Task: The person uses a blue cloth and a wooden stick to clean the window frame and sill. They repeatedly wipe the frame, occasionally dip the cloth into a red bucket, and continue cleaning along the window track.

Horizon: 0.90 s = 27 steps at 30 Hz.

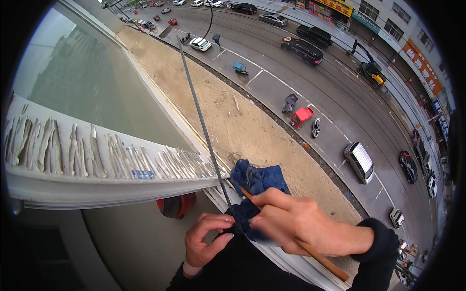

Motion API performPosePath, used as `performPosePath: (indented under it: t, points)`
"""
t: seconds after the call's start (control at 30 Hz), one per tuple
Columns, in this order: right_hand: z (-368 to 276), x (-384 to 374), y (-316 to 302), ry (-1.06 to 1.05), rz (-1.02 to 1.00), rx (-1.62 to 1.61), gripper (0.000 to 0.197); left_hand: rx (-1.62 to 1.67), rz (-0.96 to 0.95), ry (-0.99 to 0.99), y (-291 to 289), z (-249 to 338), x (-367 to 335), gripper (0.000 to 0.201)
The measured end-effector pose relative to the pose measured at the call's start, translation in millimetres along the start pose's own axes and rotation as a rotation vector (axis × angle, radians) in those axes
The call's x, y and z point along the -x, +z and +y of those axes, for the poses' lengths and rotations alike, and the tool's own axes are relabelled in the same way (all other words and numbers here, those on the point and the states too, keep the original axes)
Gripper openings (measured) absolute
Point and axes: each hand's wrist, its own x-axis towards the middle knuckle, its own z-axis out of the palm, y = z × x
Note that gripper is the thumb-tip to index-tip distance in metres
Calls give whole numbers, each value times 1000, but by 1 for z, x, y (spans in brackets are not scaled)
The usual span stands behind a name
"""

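My right hand [296, 220] is closed around a brown wooden stick [323, 262]. Its tapered tip comes out past my fingers, over a crumpled dark blue cloth [267, 178] draped on the window sill. Part of this hand is blurred. My left hand [208, 237] is curled, thumb and fingertips at the lower part of a long, thin dark strip [201, 121]. That strip rises past the window corner and out over the ground outside; its lower end is lost among the hands and cloth.
A white window sash [116, 189], its face covered in pale ragged smears, stands at the left. Below it is a red and black object [177, 206]. Beyond the white sill [286, 264] there is a drop to sandy ground [233, 111] and a street with parked vehicles.
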Motion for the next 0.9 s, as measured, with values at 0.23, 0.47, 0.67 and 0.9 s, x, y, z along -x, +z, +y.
performPosePath:
  t: [0.23,0.47,0.67,0.9]
  points:
    - [-12,45,-15,-6,-47,22,26,8,31,26,10,1,3,38]
    - [8,41,-9,-90,-31,-16,24,-54,32,26,21,7,19,45]
    - [14,39,-16,-154,-4,-136,21,52,73,-26,28,11,16,42]
    - [28,20,-9,-240,-32,-141,21,-83,58,33,28,6,12,40]
